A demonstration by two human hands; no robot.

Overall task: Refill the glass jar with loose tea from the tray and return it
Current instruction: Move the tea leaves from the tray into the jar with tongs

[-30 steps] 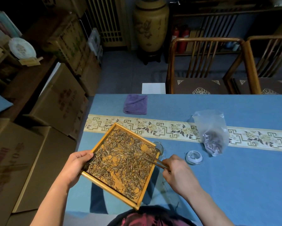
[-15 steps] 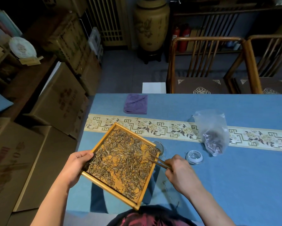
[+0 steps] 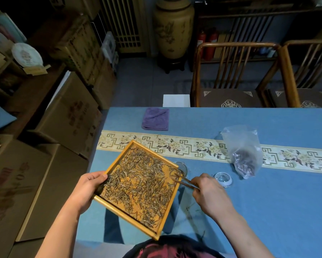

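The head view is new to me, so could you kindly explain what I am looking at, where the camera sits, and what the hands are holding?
There is no machine here: a person works with bare hands, and one camera worn on the head looks forward and down over a table with a blue cloth. The left hand grips the edge of a wooden tray spread with loose tea, tilted towards a glass jar that shows just past the tray's right corner. The right hand pinches wooden tongs, whose tips lie at that corner among the leaves. Also on the table: a glass lid, a clear plastic bag with dark contents, and a folded purple cloth. Chairs and cardboard boxes stand around.
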